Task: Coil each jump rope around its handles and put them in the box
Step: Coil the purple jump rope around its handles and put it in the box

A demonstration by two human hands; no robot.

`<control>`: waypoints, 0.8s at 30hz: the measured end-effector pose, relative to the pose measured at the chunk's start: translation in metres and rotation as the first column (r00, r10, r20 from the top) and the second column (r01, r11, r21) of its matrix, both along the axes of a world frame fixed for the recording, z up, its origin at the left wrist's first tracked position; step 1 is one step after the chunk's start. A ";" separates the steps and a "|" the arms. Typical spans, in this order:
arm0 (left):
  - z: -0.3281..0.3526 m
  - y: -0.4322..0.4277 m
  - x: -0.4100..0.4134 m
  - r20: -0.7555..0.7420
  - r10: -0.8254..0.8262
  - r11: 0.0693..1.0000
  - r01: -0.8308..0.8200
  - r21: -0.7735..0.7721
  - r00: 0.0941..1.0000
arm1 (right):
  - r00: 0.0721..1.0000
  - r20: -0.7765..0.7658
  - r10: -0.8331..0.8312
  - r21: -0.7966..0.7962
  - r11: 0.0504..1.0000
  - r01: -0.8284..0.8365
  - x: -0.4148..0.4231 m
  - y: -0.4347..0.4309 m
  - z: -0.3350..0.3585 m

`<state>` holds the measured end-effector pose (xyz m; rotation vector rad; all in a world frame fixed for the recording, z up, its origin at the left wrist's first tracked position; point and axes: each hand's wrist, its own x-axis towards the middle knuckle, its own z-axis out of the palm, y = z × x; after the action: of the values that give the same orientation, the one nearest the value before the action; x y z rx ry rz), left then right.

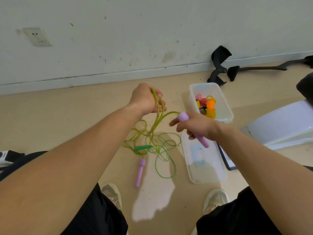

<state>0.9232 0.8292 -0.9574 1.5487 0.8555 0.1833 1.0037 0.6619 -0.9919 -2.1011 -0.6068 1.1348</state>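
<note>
I see the left hand [145, 99] curling its fingers round several strands of the yellow-green rope [158, 114], while the right hand [196, 126] grips one purple handle [183, 116], forefinger stretched out straight. The rest of that rope lies tangled on the floor [84, 116] below the hands with a green rope [144, 147], its second purple handle [140, 172] nearer me, and the clear box [226, 106] stands far right.

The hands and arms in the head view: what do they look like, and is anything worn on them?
The left forearm and right forearm are bare to the frame edge, with no sleeves. The left hand and right hand wear no gloves. No watch, band, ring or marking shows on them.
</note>
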 end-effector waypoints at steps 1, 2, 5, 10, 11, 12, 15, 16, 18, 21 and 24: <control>0.002 -0.004 0.001 0.013 0.022 0.998 -0.021 -0.051 1.000 | 0.999 -0.020 0.027 0.028 0.999 -0.027 -0.007 0.003 -0.001; 0.002 -0.008 0.001 0.023 0.032 0.996 -0.030 -0.079 0.999 | 0.998 -0.021 0.052 0.041 0.998 -0.051 -0.012 0.006 -0.004; 0.001 -0.015 0.004 0.066 0.014 0.992 -0.005 -0.128 0.998 | 0.991 0.035 0.131 0.012 0.991 -0.132 -0.025 0.012 -0.016; 0.005 -0.021 0.001 0.114 0.009 0.976 0.016 -0.218 0.993 | 0.974 0.219 0.062 0.069 0.994 -0.079 -0.022 0.016 -0.014; 0.007 -0.023 0.000 0.128 0.004 0.969 0.027 -0.244 0.992 | 0.982 0.164 0.098 0.076 0.991 -0.111 -0.021 0.015 -0.012; 0.008 -0.026 -0.001 0.139 -0.004 0.964 0.041 -0.263 0.990 | 0.984 0.099 0.146 0.077 0.985 -0.154 -0.021 0.015 -0.011; 0.010 -0.033 -0.004 0.160 -0.051 0.958 0.093 -0.271 0.986 | 0.959 -0.001 0.284 0.046 0.958 -0.284 -0.026 0.014 -0.011; 0.010 -0.034 -0.003 0.164 -0.062 0.960 0.103 -0.260 0.985 | 0.955 0.003 0.297 0.038 0.954 -0.297 -0.029 0.015 -0.011; 0.009 -0.033 -0.003 0.155 -0.070 0.972 0.102 -0.211 0.985 | 0.959 0.051 0.281 0.031 0.959 -0.282 -0.029 0.017 -0.009; -0.012 -0.016 0.001 -0.002 -0.215 0.973 0.214 0.084 0.977 | 0.963 0.166 0.213 0.033 0.975 -0.221 -0.022 0.016 -0.003; -0.037 0.002 -0.003 -0.406 -0.373 0.752 0.528 0.394 0.834 | 0.992 0.116 0.059 0.099 0.993 -0.071 -0.011 0.012 0.005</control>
<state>0.9203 0.8315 -0.9940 2.2745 0.6564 -0.2268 0.9932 0.6735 -0.9864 -2.0798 -0.7758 1.0029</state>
